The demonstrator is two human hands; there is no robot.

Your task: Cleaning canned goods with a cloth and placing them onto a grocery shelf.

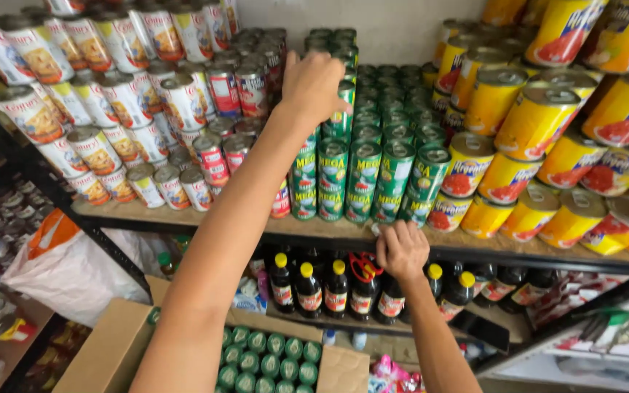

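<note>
My left hand point(314, 86) reaches up over the stacked green cans point(362, 171) and grips one green can point(341, 109) near the top of the stack. My right hand point(402, 249) rests on the front edge of the wooden shelf point(183, 217), fingers curled on the board just below the green stack; it holds nothing that I can see. An open cardboard box point(114, 342) below my arms holds several more green cans point(267, 356) seen from the top.
White and red cans point(121, 102) fill the shelf's left side. Yellow cans point(547, 145) are stacked on the right. Dark bottles with yellow caps point(314, 287) stand on the lower shelf. A white plastic bag point(63, 269) lies at the lower left.
</note>
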